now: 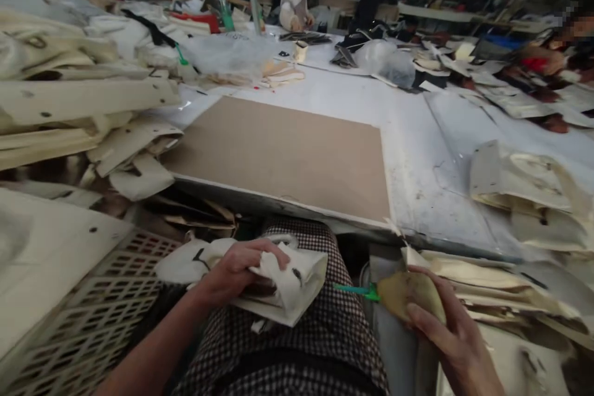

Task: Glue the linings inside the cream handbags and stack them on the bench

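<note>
On my lap rests a cream leather bag piece [301, 288], its open end facing right. My left hand [241, 266] grips its upper side, fingers closed over a folded flap. Off to the right, my right hand [445, 322] is wrapped around a yellowish squeeze bottle [399, 297] whose green nozzle [366, 291] points left toward the bag piece. A gap separates the nozzle tip from the leather.
A brown board [288, 154] lies on the white table [408, 154] ahead. Cream bag pieces [83, 99] are heaped at left above a plastic crate [102, 303]. More stacked pieces [505, 291] lie at right. Several people work beyond the table.
</note>
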A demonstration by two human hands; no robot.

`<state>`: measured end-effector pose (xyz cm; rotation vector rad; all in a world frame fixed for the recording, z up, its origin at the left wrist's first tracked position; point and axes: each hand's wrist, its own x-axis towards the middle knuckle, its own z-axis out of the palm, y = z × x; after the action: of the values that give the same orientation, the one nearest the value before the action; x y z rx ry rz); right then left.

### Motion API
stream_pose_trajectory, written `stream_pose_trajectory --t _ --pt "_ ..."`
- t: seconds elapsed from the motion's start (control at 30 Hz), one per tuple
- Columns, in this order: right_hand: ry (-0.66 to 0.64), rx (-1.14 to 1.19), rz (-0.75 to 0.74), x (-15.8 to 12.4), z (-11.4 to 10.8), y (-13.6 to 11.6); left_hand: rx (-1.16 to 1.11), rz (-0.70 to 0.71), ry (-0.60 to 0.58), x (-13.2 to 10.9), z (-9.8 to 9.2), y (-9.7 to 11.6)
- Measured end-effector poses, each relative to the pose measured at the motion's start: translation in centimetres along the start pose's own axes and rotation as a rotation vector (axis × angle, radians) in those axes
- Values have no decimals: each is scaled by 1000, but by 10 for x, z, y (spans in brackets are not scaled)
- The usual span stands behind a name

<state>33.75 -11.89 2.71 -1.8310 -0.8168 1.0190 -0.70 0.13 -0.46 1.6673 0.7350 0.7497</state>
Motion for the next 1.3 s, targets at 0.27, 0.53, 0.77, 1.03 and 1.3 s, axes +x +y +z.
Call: stream_pose_trajectory --t 0.27,0.53,0.77,1.03,1.3 --pt "28 -63 42 11 19 -2 35 33 -33 20 -19 17" --pt "-60 -47 101 13 11 19 28 83 -76 3 6 7" --pt "-35 -97 142 4 16 15 79 116 -41 -15 23 0" --pt "-24 -133 105 5 25 17 124 132 -38 -21 24 -1" --pt "-108 -112 117 16 23 38 75 57 -16 -21 27 -1"
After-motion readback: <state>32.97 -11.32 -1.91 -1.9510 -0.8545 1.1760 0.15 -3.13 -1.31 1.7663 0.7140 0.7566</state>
